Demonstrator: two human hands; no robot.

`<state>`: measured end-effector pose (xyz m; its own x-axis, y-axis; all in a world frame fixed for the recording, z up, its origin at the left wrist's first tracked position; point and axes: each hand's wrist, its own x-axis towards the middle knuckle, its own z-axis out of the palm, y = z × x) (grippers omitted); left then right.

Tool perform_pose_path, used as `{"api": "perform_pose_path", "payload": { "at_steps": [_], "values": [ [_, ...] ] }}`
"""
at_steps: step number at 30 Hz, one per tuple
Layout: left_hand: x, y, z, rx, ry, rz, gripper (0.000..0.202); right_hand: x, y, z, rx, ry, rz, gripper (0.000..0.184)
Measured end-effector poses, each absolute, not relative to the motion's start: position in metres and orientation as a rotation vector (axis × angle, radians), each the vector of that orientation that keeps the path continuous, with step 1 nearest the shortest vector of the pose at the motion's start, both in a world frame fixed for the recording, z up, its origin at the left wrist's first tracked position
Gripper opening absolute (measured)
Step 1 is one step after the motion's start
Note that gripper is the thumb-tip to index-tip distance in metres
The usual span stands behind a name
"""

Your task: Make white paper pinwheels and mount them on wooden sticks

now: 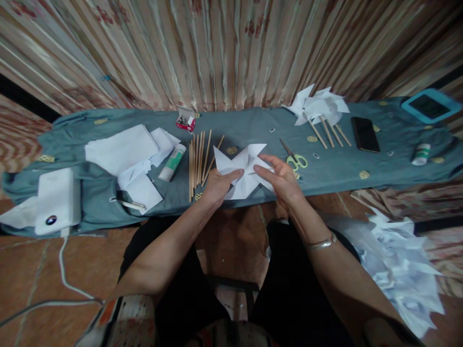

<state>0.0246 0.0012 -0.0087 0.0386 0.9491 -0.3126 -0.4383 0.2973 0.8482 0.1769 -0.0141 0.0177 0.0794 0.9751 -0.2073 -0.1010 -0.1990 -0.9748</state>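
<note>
A white paper pinwheel with pointed blades is held between both hands above the front edge of the cloth-covered table. My left hand grips its left side, thumb on top near the centre. From the right, my right hand pinches it, thumb near the middle and fingers behind the blades. A thin dark line shows by the right thumb, too small to name. Just left of the pinwheel lie several wooden sticks. Green-handled scissors rest to the right of my right hand.
At left are paper sheets, a glue stick, a red box of pins and a white device with a cable. At right are finished pinwheels, a phone, another glue stick and a blue-framed tablet. Pinwheels pile below.
</note>
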Motion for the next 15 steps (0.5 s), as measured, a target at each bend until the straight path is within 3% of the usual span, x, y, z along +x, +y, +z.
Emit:
{"api": "perform_pose_path", "payload": {
  "at_steps": [5, 15],
  "values": [
    [0.0267, 0.0003, -0.008, 0.63, 1.01, 1.184, 0.031, 0.1756, -0.0157, 0.0157, -1.346, -1.083, 1.245, 0.047],
    [0.0281, -0.0026, -0.0011, 0.581, 0.999, 1.158, 0.032, 0.1747, -0.0176, 0.0087, -1.415, -1.212, 1.122, 0.039]
  ]
}}
